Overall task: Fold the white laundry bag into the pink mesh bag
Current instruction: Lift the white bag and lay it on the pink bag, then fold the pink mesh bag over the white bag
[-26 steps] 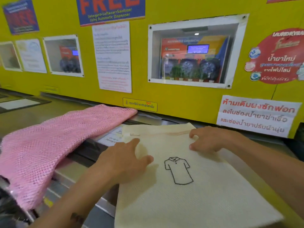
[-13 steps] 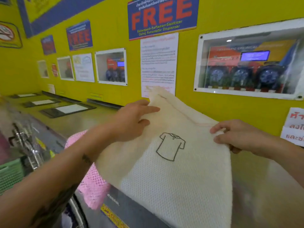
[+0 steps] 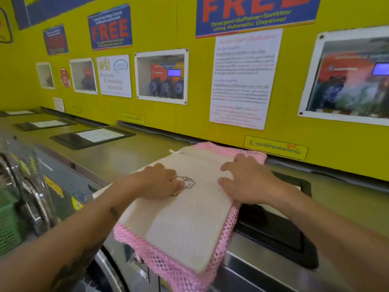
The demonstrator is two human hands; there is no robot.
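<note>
1. The white laundry bag [image 3: 189, 211] lies flat on top of the pink mesh bag [image 3: 181, 268], on the counter [image 3: 117, 152].
2. Left hand [image 3: 162, 182] and right hand [image 3: 244, 180] press it with flat fingers (holding nothing), its long side running away from the person.

Pink mesh bag [image 3: 183, 270] lay mostly covered by the white laundry bag [image 3: 185, 224]; only its far corner, right margin and near edge showed. Shirt drawing [image 3: 185, 183] on the white bag was partly hidden under the left hand [image 3: 162, 182]; its outline could not be read whole. Right hand [image 3: 244, 182] covered the white bag's right edge. Both forearms ran off the bottom of frame. Big FREE sign [image 3: 255, 14] was cut by the top edge. Right-hand wall window [image 3: 349, 79] was cut by the right edge, contents smeared. Paper notice [image 3: 242, 79] text too blurred to read. Green basket [image 3: 8, 224] was cut off at left, contents unseen.
</note>
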